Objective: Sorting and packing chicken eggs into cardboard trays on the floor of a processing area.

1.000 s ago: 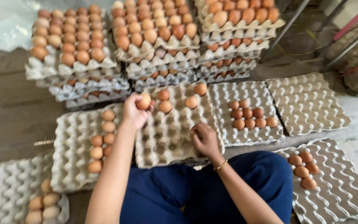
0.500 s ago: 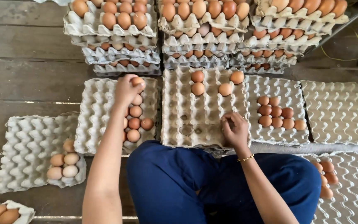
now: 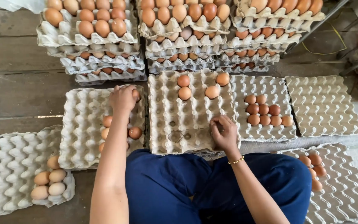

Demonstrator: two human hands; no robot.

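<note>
Left hand (image 3: 123, 98) now lowered, setting egg (image 3: 136, 94) into tray (image 3: 83, 124); right hand (image 3: 224, 133) unmoved.

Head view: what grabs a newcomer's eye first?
The stacked trays of brown eggs along the top edge, piled several layers deep. Below them, grey pulp trays fan out on the wooden floor, mostly sparsely filled. At centre, the left hand sets an egg at the far end of one tray, while the right hand rests on the middle tray.
</note>
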